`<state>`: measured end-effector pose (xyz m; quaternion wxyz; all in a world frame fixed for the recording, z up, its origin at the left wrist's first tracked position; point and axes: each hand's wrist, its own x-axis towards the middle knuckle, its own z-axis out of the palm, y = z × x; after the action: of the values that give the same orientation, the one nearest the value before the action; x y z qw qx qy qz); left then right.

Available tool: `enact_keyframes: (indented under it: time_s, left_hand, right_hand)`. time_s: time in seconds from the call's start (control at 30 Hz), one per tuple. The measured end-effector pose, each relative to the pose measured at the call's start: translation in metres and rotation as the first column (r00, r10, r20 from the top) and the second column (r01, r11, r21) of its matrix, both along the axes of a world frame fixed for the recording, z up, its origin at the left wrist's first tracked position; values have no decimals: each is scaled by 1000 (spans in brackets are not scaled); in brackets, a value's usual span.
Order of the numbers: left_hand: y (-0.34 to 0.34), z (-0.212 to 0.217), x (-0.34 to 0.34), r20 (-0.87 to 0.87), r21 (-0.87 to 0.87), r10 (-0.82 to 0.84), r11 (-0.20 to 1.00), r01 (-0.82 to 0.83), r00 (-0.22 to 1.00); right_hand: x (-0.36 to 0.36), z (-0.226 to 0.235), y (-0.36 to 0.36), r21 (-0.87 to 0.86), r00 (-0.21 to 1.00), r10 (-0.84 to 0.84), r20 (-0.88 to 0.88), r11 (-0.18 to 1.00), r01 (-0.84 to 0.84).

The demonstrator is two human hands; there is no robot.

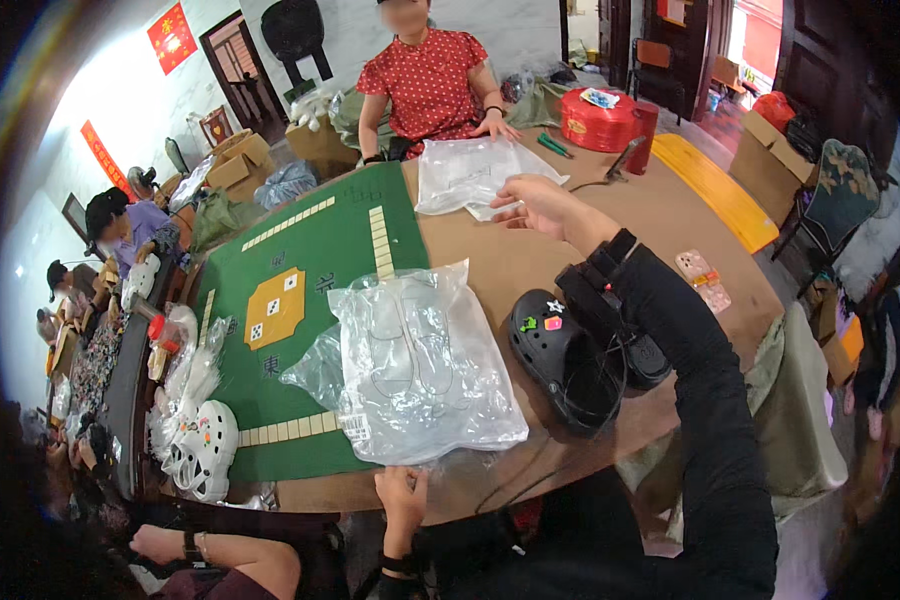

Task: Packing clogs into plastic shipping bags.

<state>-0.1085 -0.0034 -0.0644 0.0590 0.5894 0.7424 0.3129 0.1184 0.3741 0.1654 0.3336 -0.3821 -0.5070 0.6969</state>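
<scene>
A clear plastic bag (pixel 435 385) with a pair of pale shoe shapes inside lies at the near middle of the table. Just below its near edge is my left hand (pixel 402 495), fingers curled; whether they pinch anything is hidden. My right hand (pixel 542 205) reaches across the table with bent fingers closed at the near edge of a second clear bag (pixel 460 175). Across the table, a person's hand (pixel 494 126) is beside that bag's far edge. Under my right forearm stand black clogs (pixel 555 350) with colourful charms, beside dark straps and a cable.
A green mat (pixel 300 390) with rows of tiles covers the left table; a white clog (pixel 208 445) with charms stands at its near corner. Right lie a pink case (pixel 703 280) and a yellow board (pixel 715 190). A red ribbon roll (pixel 595 122) and green-handled tool (pixel 554 145) are far back.
</scene>
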Motion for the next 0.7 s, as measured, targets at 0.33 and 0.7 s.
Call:
enact_keyframes:
  time_s: [0.33,0.7]
  left_hand:
    - [5,-7,-7,20,-105,-23,994,25,1000]
    - [-9,90,24,34,-225,-53,972,59,998]
  right_hand:
    - [-20,-21,-67,117,934,325,151,932,-343]
    - [0,-61,-295,494,561,675,478,322,-808]
